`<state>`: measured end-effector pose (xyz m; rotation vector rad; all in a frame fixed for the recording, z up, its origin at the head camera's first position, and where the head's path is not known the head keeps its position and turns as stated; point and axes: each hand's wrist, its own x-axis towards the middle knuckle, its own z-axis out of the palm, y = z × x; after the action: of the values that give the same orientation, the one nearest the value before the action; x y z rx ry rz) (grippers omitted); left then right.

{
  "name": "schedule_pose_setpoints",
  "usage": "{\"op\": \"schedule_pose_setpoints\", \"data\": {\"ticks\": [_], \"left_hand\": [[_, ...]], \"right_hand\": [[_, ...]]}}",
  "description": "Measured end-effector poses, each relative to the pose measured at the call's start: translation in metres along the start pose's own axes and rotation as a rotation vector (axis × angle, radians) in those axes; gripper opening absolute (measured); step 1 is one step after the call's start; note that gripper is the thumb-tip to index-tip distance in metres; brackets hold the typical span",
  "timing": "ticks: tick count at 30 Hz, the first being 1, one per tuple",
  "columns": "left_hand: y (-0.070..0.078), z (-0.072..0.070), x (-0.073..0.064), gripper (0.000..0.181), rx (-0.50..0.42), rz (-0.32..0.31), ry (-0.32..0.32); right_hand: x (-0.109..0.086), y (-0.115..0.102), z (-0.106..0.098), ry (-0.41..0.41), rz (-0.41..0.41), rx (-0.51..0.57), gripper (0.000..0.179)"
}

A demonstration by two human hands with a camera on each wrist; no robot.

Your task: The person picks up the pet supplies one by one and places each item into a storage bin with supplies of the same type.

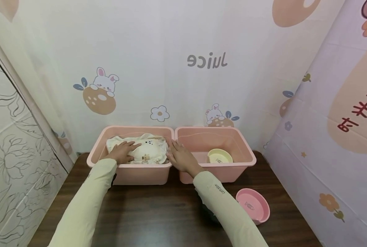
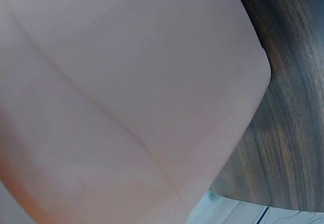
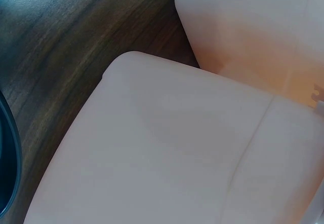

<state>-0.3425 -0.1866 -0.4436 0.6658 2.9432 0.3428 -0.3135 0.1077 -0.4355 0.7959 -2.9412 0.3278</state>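
Observation:
Two pink plastic bins stand side by side at the back of the table. The left bin [image 1: 140, 174] holds a cream cloth item [image 1: 149, 147] with a ruffled edge and small animal prints; its exact kind cannot be told. My left hand [image 1: 123, 152] reaches over the front rim and rests on this cloth with fingers spread. Beside it, my right hand [image 1: 182, 157] is held with straight fingers over the spot where the bins' rims meet. Inside the right bin [image 1: 214, 173] sits a pale yellow dish [image 1: 219, 156]. In the left wrist view, a bin wall [image 2: 142, 82] fills most of the picture.
A pink dish [image 1: 252, 205] lies on the dark wooden table [image 1: 152, 212] at the right. Under my right forearm, a dark round object [image 1: 211, 212] is partly hidden; its curved edge [image 3: 9, 158] enters the right wrist view. Printed curtains [image 1: 158, 68] hang close behind the bins.

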Motion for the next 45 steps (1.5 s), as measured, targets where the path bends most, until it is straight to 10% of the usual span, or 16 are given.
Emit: {"op": "schedule_pose_setpoints", "data": {"ticks": [45], "left_hand": [[0.012,-0.028,-0.017,0.071,-0.031,0.059,-0.027]], "right_hand": [[-0.002,-0.001,-0.001,0.018,0.004,0.018,0.063]]}}
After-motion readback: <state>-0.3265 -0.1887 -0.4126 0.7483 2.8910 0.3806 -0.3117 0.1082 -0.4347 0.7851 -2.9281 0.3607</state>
